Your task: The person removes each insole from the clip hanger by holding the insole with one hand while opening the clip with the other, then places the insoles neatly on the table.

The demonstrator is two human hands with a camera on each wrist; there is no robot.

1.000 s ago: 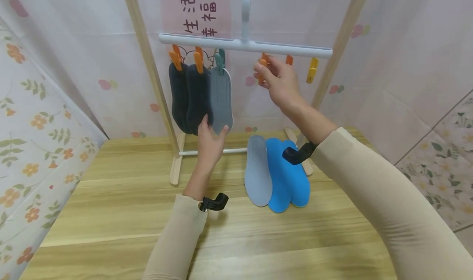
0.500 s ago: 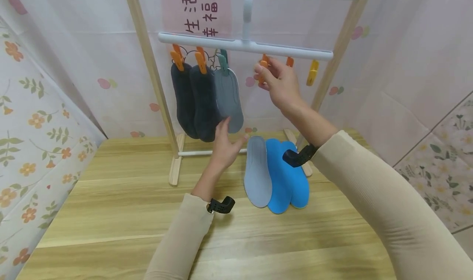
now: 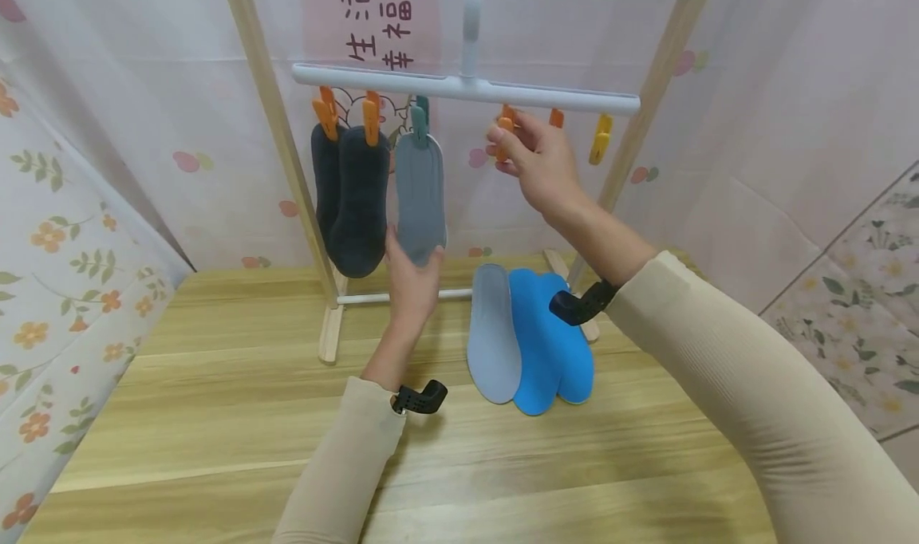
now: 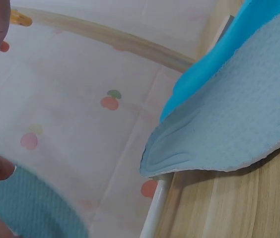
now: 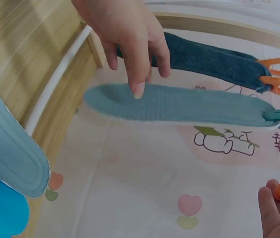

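In the head view, a grey insole (image 3: pixel 420 193) hangs from a teal clip (image 3: pixel 420 125) on the white hanger (image 3: pixel 467 89). My left hand (image 3: pixel 413 289) is at its lower end, thumb and fingers spread to either side; the right wrist view shows the thumb (image 5: pixel 139 90) touching its edge. My right hand (image 3: pixel 547 165) pinches an orange clothespin (image 3: pixel 505 136) under the hanger's right half, with no insole in it. Left of the grey insole, two dark insoles (image 3: pixel 362 209) hang from orange clips (image 3: pixel 371 120).
A loose grey insole (image 3: pixel 494 337) and blue insoles (image 3: pixel 534 352) lie on the wooden table (image 3: pixel 215 416), below the right hand. The wooden rack (image 3: pixel 266 89) frames the hanger. An orange clip (image 3: pixel 556 118) and a yellow clip (image 3: pixel 601 139) hang at right.
The hanging insoles swung right, away from the left hand, then back left. The left hand moved right with spread fingers and is now again at the grey insole's lower end. The right hand stays put.
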